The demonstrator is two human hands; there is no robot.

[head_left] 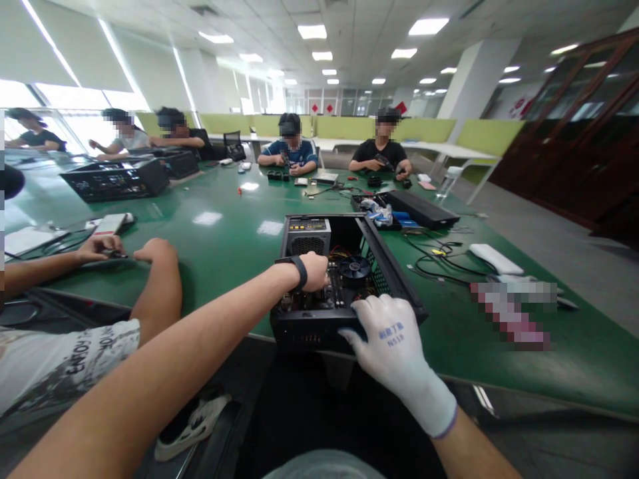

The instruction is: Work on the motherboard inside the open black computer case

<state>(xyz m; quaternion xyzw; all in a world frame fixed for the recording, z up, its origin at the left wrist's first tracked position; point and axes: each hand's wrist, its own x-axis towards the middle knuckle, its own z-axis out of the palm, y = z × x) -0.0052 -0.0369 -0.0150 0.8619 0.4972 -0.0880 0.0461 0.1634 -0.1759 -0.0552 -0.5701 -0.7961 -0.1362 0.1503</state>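
An open black computer case point(394, 293) lies on the green table point(224, 246) in front of me. Inside it I see a grey power supply point(305, 236) and a round cooler fan point(354, 269). My left hand point(315, 271), bare with a black wristband, reaches down into the case beside the power supply; its fingers are hidden inside. My right hand point(387, 332), in a white glove, grips the case's near front edge with its fingers curled over the rim.
A person at my left rests both arms point(150, 266) on the table. Several other people sit around the far side. Another open case point(114, 178) stands far left, a flat black case point(419, 207) with loose cables point(434, 263) to the right.
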